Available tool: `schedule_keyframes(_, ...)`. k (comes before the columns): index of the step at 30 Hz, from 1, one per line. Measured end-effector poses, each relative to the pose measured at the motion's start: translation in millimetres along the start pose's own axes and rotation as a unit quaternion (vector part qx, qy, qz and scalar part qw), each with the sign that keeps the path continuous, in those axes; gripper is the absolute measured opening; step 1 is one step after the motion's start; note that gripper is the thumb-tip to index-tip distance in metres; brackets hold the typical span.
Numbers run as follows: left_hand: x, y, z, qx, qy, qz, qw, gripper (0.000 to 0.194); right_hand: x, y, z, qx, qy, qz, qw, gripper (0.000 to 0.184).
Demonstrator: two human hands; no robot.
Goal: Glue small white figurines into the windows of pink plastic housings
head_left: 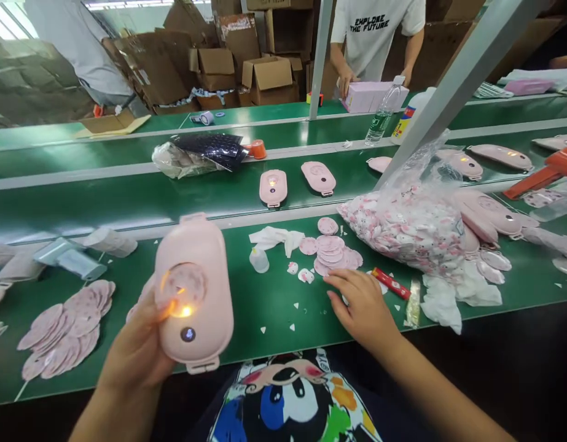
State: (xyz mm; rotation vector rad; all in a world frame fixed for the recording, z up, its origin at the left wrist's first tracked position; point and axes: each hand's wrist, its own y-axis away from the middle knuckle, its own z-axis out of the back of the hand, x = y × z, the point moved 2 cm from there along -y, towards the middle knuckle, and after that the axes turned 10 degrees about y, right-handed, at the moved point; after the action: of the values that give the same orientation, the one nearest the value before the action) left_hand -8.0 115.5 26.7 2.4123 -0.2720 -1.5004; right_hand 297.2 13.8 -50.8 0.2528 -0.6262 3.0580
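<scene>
My left hand grips a pink, rounded plastic device, held up off the table. An orange light glows in its round window and a small dark display sits below. Over the green work surface, my right hand is spread, fingers apart, with nothing visible in it. Its fingertips are at the lower edge of a pile of pink patterned discs; whether they touch is unclear. Two small white cartoon-shaped pieces lie just left of those fingers. A red tube lies beyond the hand, to its right.
A plastic bag of small pink-and-white pieces stands at right. More patterned discs lie at left. Two pink devices rest on the line ahead. A slanted metal post crosses at right. Across the line, a person holds a box.
</scene>
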Motion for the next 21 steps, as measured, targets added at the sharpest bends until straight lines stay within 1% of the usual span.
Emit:
schedule_keyframes(2, 22, 10, 8.9, 0.012, 0.035, 0.005, 0.999, 0.063, 2, -17, -1, 0.036, 0.019, 0.013, 0.999, 0.022)
schedule_keyframes(4, 35, 18, 17.0, 0.018, 0.054, 0.008, 0.998, 0.068, 5, -35, -4, 0.067, 0.043, 0.023, 0.997, 0.022)
schedule_keyframes(6, 42, 25, 25.6, 0.005, 0.061, 0.015, 0.998, 0.063, 5, -54, -9, 0.087, 0.072, 0.015, 0.993, 0.025)
schedule_keyframes(8, 46, 32, 33.5, -0.027, 0.066, 0.015, 0.997, 0.054, 1, -73, -15, 0.107, 0.101, 0.003, 0.989, 0.027)
schedule_keyframes(10, 50, 38, 38.7, -0.051, 0.07, 0.013, 0.996, 0.048, -3, -89, -22, 0.145, 0.122, 0.015, 0.982, 0.026)
schedule_keyframes(14, 59, 47, 40.6, -0.04, 0.085, 0.034, 0.995, 0.046, -7, -110, -32, 0.223, 0.157, 0.051, 0.961, 0.021)
schedule_keyframes(18, 62, 53, 37.1, -0.02, 0.096, 0.048, 0.994, 0.045, -9, -117, -33, 0.258, 0.175, 0.069, 0.948, 0.026)
schedule_keyframes(21, 62, 55, 32.2, 0.001, 0.101, 0.049, 0.994, 0.048, -17, -122, -34, 0.291, 0.169, 0.093, 0.937, 0.03)
